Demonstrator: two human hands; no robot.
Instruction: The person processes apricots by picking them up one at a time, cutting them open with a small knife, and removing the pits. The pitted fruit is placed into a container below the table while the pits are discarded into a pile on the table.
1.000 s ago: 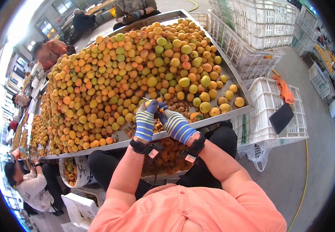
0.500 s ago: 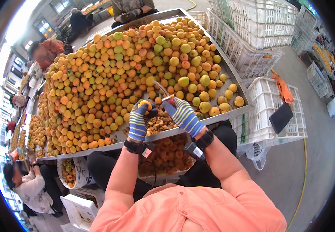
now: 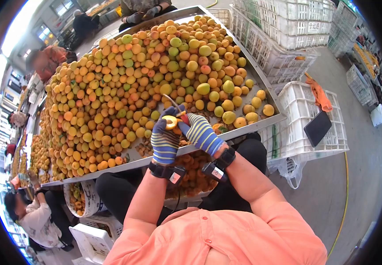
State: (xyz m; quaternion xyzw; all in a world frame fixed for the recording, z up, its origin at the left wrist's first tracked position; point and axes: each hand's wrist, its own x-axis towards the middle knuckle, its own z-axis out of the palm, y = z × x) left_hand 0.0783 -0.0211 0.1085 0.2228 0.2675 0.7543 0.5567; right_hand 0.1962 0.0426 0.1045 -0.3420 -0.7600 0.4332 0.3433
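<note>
Over the near rim of the desk [image 3: 261,125], an apricot [image 3: 171,122] is pinched in the fingers of the left hand [image 3: 164,140], turned upward so the knife [image 3: 185,119], clasped by the right hand [image 3: 200,134], can meet it.

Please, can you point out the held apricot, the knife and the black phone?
apricot [image 3: 171,122]: head view, middle of the fruit.
knife [image 3: 184,119]: head view, its red handle.
phone [image 3: 318,128]: head view, middle of the dark screen.

Bright daylight, overexposed glare upper left, fisheye-warped dark edges.
</note>
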